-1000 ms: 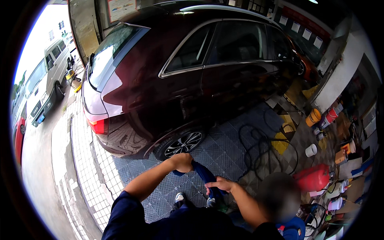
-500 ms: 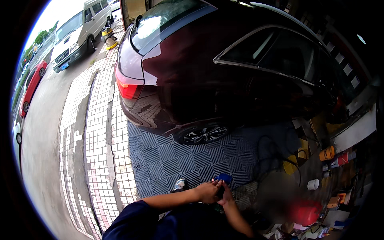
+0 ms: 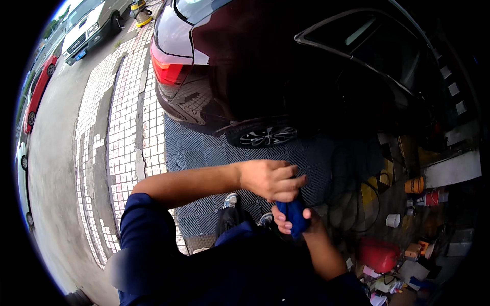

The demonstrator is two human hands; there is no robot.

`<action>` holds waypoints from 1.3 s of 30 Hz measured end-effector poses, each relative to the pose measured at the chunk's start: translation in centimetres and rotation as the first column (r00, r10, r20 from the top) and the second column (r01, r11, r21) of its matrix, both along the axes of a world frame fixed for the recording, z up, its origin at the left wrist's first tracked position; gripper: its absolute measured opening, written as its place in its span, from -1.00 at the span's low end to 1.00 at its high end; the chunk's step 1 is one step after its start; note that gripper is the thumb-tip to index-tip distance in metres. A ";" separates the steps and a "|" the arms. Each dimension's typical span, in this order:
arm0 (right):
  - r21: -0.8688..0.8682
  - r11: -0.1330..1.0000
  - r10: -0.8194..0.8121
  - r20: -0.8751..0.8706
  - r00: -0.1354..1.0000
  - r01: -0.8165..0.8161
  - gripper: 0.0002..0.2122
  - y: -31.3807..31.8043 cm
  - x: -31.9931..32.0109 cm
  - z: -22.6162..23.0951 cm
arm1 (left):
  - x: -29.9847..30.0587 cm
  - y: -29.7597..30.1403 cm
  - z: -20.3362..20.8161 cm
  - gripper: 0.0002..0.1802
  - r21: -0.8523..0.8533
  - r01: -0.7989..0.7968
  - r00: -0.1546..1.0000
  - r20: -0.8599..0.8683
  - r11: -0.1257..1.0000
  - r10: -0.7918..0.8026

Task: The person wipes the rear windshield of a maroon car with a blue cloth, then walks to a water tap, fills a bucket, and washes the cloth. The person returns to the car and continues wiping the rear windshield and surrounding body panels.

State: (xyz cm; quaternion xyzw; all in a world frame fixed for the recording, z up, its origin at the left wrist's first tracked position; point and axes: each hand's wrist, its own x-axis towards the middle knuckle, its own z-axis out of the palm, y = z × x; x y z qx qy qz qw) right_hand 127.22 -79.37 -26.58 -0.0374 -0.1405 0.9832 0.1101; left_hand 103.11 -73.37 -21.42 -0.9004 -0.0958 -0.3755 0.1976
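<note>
A crumpled blue cloth sits in my right hand, whose fingers and thumb wrap round it. Just above it is my left hand, back upward, with its fingers curled down by the cloth's upper end. What those fingers hold, if anything, is hidden beneath them. Both hands are in front of my body, over a grey ribbed floor mat. Beyond them stands a dark maroon car, its rear wheel nearest to my hands and a red tail light at its left end.
At the right lie a dark coiled hose, a red rounded container, an orange bucket, a white cup and scattered boxes. White floor tiles run along the left. Farther off are a white van and a yellow vacuum.
My hands, clasped together low before, have come up and forward. The left is now above the right, and more of the blue cloth shows. The view has tipped downward.
</note>
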 end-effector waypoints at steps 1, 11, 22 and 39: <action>0.177 0.984 -0.026 0.172 0.985 -0.005 -0.24 1.0 -0.7 3.5 | -0.2 0.1 -0.3 -0.74 -0.100 0.002 0.998 -0.065 0.995 -0.008; 0.690 0.309 -0.826 0.535 0.175 -0.654 -0.70 7.4 3.1 -6.7 | 8.6 6.4 -7.8 -0.70 -0.631 -0.573 0.721 -0.692 0.523 -0.044; 0.628 0.217 -0.965 0.255 -0.066 -0.748 -0.47 6.1 7.9 -6.4 | 17.2 11.8 -8.2 -0.66 -0.680 -0.716 0.592 -0.713 0.161 -0.376; 0.019 0.970 -0.148 -0.747 0.648 0.244 -0.17 -0.1 10.7 3.9 | 24.3 5.7 10.5 -0.80 0.133 0.565 0.814 0.070 0.815 -0.576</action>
